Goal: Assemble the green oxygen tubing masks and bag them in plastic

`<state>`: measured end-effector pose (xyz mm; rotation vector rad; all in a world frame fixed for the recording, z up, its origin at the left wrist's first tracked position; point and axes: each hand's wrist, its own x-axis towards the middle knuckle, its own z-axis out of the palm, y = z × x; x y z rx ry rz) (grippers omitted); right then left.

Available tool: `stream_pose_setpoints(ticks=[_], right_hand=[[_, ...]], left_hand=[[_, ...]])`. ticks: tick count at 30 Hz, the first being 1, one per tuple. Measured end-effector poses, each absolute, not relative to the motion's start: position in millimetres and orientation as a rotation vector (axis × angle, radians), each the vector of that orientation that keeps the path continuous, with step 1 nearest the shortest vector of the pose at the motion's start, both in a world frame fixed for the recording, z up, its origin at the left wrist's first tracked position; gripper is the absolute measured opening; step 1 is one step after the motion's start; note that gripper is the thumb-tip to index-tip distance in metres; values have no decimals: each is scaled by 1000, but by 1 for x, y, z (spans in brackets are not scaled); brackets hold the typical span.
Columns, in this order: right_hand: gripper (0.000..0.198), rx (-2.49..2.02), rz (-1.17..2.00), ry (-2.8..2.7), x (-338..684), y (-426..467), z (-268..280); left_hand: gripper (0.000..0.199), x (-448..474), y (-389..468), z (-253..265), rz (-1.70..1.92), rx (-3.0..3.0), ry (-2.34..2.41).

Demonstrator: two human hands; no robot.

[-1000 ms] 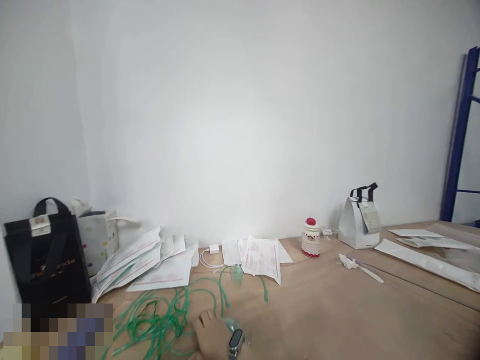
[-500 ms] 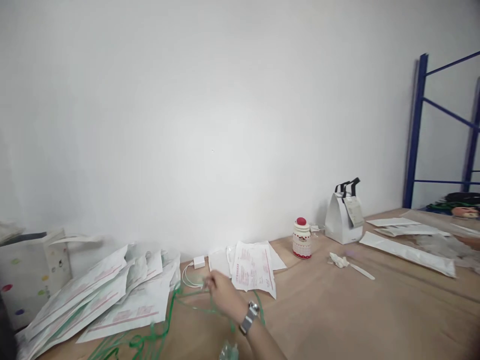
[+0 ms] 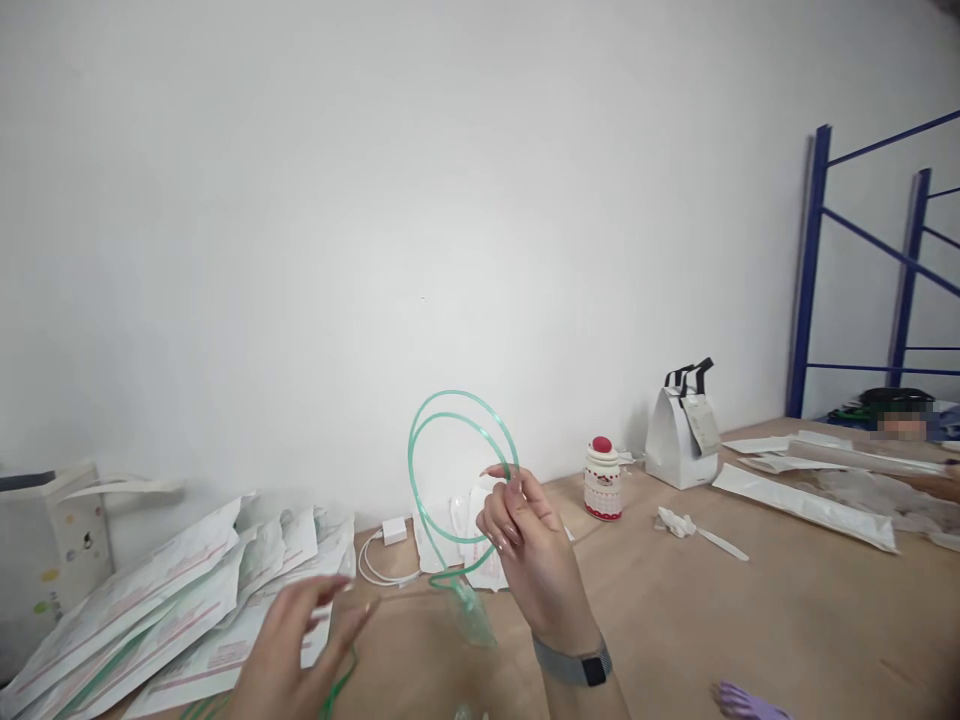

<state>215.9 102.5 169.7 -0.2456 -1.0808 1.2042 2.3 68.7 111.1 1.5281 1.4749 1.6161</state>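
My right hand (image 3: 529, 530), with a watch on its wrist, pinches coiled green clear tubing (image 3: 411, 470). The tubing stands up in two loops before the wall. A soft clear-green piece (image 3: 472, 615), blurred, hangs below the loops; its exact kind I cannot make out. To the left, my left hand (image 3: 300, 645) is held with thumb and fingers apart and nothing between them. Beyond it lie several overlapping white packets (image 3: 165, 580) with red print. More green tubing (image 3: 341, 680) shows beside that hand at the bottom edge, partly hidden.
A white adapter (image 3: 394, 530) with its cable sits by the wall. Farther right are a red-topped jar (image 3: 602, 480), a white bag (image 3: 679, 440), a crumpled white piece (image 3: 675, 522) and a long white packet (image 3: 806, 508). Something purple (image 3: 750, 702) enters at the bottom. A blue rack (image 3: 810, 280) stands right.
My right hand has turned upright and moved right, with the green tubing now raised in loops. My left hand has come into view from below. The purple thing has appeared.
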Motion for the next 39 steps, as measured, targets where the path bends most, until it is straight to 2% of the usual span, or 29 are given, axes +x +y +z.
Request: stream_pose_setpoints(ticks=[4, 7, 9, 12, 19, 23, 27, 32, 33, 35, 37, 39], right_hand=[[15, -89, 1362, -1090, 203, 89, 175], [14, -21, 1415, -1063, 193, 86, 174], [14, -30, 1423, -1078, 186, 88, 171], [19, -149, 1406, -1162, 177, 95, 166], [21, -450, 1305, -1574, 168, 101, 161], [19, -645, 1189, -1677, 169, 107, 156], [21, -777, 978, -1497, 170, 105, 155], [38, -662, 1494, -1569, 152, 95, 150], [39, -717, 1486, -1604, 146, 96, 145], [36, -849, 1191, -1511, 135, 103, 133], [46, -897, 997, -1294, 126, 110, 122], [50, -822, 1161, -1215, 122, 114, 116]], left_hand=[[59, 13, 72, 131, 1837, 1422, 1398], [64, 25, 68, 135, 1882, 1258, 1194], [56, 26, 65, 137, 1794, 1200, 1054], [32, 16, 61, 142, 1667, 1111, 889], [5, -12, 60, 155, 1940, 703, 699], [16, -22, 63, 156, 2044, 605, 695], [9, -29, 64, 154, 2167, 660, 698], [7, -29, 66, 153, 2359, 677, 645], [8, -28, 66, 153, 2372, 676, 644], [8, -25, 66, 153, 2375, 675, 648], [7, -23, 66, 153, 2361, 684, 655], [7, -20, 65, 153, 2353, 698, 645]])
